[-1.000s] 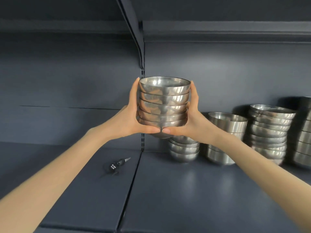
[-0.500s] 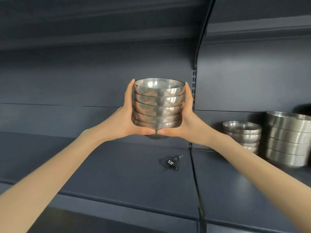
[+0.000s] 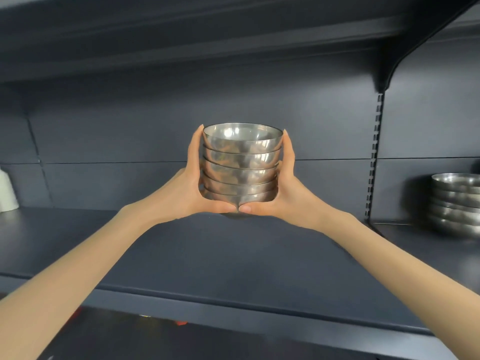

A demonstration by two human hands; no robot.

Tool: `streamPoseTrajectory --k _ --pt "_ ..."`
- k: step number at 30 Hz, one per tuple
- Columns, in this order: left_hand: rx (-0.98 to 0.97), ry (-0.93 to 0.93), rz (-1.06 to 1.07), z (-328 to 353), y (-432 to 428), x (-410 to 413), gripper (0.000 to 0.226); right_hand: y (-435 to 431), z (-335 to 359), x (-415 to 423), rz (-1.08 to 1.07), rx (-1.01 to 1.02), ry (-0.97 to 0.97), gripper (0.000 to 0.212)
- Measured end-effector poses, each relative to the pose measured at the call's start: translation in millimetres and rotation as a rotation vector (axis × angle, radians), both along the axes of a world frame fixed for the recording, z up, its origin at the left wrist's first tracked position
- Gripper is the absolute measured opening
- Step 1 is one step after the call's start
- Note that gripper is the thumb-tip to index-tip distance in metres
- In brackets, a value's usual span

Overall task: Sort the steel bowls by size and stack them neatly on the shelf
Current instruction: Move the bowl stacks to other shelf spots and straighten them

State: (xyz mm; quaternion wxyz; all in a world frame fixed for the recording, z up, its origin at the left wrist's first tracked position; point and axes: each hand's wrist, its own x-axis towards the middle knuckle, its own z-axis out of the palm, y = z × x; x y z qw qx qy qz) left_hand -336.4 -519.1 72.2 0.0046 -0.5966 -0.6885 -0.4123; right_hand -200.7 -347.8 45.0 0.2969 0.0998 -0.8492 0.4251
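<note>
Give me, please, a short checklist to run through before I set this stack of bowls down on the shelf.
1. Grip: the left hand and right hand hold the stack of bowls from both sides, thumbs under it: ok.
2. Stack upright, bowls nested in one another: ok.
3. Bowls all one size: the rims look alike, but the lower bowls are mostly hidden: cannot tell.
4. Landing spot: the shelf below the stack looks bare: ok.
5. Room from the other bowls at the right: well apart: ok.
</note>
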Motion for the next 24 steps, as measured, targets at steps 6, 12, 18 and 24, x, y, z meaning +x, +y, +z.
streamPoseTrajectory --k 6,12,18,24 --pt "0.018 -0.059 0.043 -15 -35 -65 0.140 -30 -6 -70 0.049 0.016 -0.044 0.137" --pt "0.020 -0.065 0.092 -23 -55 -134 0.142 -44 -14 -148 0.086 0.019 -0.040 0.137" --pt "0.037 -0.043 0.131 -17 -62 -200 0.142 -52 -9 -214 0.070 0.008 -0.034 0.137" --pt "0.045 -0.045 0.104 -21 -80 -255 0.142 -73 -11 -263 0.031 0.020 -0.045 0.138"
